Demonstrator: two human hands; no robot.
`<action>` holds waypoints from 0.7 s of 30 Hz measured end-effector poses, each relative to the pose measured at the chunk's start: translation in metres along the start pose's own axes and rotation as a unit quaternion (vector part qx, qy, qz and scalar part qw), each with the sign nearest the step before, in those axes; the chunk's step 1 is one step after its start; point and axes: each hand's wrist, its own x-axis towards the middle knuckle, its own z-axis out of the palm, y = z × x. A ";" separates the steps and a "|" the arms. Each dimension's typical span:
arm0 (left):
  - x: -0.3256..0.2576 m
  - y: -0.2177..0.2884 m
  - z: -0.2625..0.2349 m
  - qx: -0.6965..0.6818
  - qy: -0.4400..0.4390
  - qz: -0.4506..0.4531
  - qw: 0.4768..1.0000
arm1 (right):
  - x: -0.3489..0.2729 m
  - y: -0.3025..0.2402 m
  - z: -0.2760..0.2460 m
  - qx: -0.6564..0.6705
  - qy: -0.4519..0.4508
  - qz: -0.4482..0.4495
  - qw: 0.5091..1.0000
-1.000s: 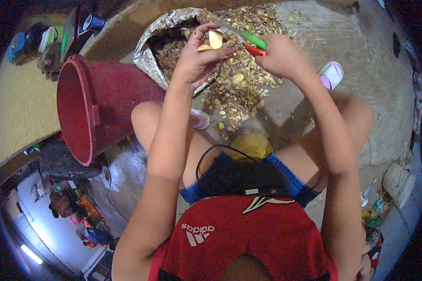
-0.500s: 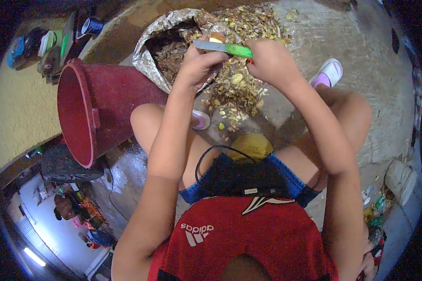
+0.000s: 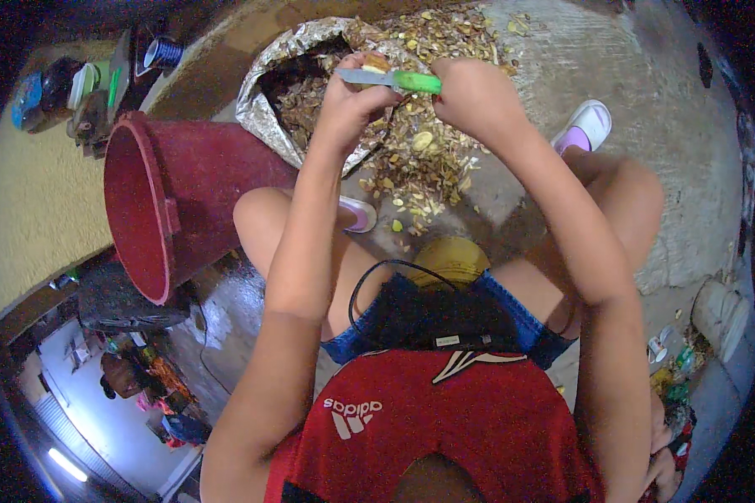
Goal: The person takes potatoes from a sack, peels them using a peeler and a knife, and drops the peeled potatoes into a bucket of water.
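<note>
- Right hand (image 3: 478, 96), upper middle of the frame, is fisted tight around the green handle of a small knife (image 3: 394, 80), blade pointing toward frame left.
- Left hand (image 3: 352, 101) sits just beside it, fingers curled around a small yellowish piece (image 3: 376, 63) that peeks out above the blade. Can't tell what the piece is; it's mostly hidden by the fingers.
- Blade looks like it's lying right against the left thumb side, so honestly the main thing I'd say: keep the thumb behind the edge and take thin, shallow strokes, turning the piece rather than forcing the knife.
- Both hands hover over the pile of peelings (image 3: 419, 159) on the concrete floor, upper centre, so scraps should drop straight onto it. Working low and close to the pile keeps bits from scattering.
- Crinkled silver sack (image 3: 264, 109) is open just left of the hands, with more brownish stuff inside.
- Big red bucket (image 3: 155, 210) lies tipped on its side at frame left, well within reach.
- Yellow stool (image 3: 449, 256) shows between the knees, centre frame.
</note>
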 end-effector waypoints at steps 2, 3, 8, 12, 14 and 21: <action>0.000 -0.001 0.001 0.001 0.019 0.005 1.000 | 0.001 0.000 0.001 0.004 -0.002 -0.002 1.000; 0.001 -0.002 0.000 0.002 0.019 0.005 1.000 | 0.001 -0.001 0.001 0.009 -0.004 -0.006 1.000; 0.004 -0.002 0.001 0.037 0.080 0.058 0.994 | 0.002 -0.007 -0.001 0.019 -0.034 0.023 0.999; 0.008 -0.010 -0.004 0.018 0.110 0.117 0.987 | 0.002 -0.012 0.005 0.060 -0.020 -0.022 0.998; 0.008 -0.013 -0.006 0.154 0.189 0.199 0.949 | 0.002 -0.018 0.010 0.070 -0.034 0.003 0.997; -0.002 0.001 -0.010 -0.116 0.034 -0.018 0.993 | 0.007 -0.007 -0.004 0.021 0.017 -0.032 0.999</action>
